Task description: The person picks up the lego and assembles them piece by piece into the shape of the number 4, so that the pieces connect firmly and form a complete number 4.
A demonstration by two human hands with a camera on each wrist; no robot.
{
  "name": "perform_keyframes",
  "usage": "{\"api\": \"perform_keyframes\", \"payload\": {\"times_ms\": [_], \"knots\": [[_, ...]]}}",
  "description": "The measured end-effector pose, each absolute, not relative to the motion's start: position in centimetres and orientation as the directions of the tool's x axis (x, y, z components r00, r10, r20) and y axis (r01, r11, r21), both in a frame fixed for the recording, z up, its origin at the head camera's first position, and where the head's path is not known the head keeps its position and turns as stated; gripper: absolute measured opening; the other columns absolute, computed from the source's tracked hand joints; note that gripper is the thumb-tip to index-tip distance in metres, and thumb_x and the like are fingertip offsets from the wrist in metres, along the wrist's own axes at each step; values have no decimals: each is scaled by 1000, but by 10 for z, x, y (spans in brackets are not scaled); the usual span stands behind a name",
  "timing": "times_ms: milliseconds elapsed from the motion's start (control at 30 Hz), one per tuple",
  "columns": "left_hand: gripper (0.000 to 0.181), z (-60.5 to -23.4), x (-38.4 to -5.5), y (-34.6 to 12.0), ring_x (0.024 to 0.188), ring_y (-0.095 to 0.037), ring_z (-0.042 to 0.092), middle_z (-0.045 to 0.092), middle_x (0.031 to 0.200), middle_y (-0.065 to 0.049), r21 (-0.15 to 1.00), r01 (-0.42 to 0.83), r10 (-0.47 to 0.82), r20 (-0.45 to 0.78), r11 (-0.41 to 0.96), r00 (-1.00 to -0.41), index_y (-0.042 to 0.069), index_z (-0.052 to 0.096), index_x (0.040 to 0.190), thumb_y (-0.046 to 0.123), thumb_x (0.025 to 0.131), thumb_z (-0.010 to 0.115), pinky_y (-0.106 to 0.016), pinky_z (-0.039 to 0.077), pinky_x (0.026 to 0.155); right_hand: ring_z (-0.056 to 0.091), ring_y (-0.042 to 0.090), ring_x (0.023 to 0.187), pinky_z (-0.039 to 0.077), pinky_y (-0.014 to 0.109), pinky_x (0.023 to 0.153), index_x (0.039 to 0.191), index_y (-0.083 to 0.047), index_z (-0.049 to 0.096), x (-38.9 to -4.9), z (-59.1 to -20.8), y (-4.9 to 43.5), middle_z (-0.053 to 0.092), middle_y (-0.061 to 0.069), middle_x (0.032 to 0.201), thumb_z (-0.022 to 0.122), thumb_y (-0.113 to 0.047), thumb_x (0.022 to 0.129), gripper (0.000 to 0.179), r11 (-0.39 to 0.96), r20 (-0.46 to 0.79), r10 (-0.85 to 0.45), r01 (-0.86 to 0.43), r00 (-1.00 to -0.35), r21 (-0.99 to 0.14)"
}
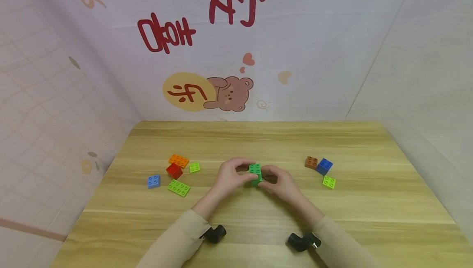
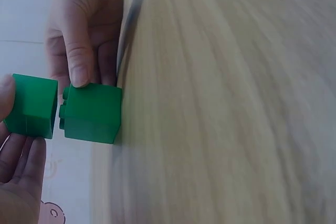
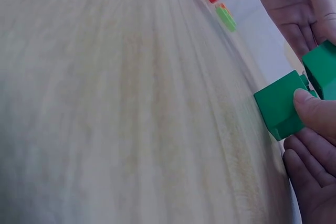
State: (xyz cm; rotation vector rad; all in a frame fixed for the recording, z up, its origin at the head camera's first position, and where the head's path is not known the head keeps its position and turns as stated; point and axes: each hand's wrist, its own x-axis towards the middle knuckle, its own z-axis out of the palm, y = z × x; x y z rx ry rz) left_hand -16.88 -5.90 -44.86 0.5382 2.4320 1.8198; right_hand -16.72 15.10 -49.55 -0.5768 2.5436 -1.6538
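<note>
At the middle of the table, my left hand [image 1: 233, 174] pinches a green block [image 2: 32, 106] between thumb and fingers. Just below it, my right hand [image 1: 280, 184] grips a second green block [image 3: 283, 103], which stands right at the tabletop. A narrow gap shows between the two in the left wrist view, with the lower block's studs facing the upper one's underside. From the head view the upper block's studded top is visible, while the lower block is partly hidden behind thumb and fingers.
To the left on the wooden table [image 1: 236, 227] lie an orange block [image 1: 179, 161], a red block [image 1: 174, 171], a light blue block [image 1: 153, 182] and lime blocks [image 1: 179, 188]. Toward the right are a brown block [image 1: 311, 162], a dark blue block [image 1: 324, 166] and a lime block [image 1: 329, 182].
</note>
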Motion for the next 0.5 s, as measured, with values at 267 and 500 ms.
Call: {"api": "perform_keyframes", "payload": {"times_ms": [267,500], "knots": [[35,-449,-169,-54,103,-23,66,67,111,-6,933,234,298,149,272,-943,6,73,114,11,82,83,-25,54,85,65,39,103,51,54,91,115,6,65,-150,-457,142,69,21,109,73,5,86,30,328,166,-333,-279,-928,-903],[33,-449,-169,-52,103,-23,67,67,112,-6,936,222,298,136,275,-945,8,73,113,10,82,82,-25,55,85,65,40,104,51,54,92,114,5,66,-149,-456,141,68,21,110,73,6,86,29,328,153,-324,-263,-934,-907]]}}
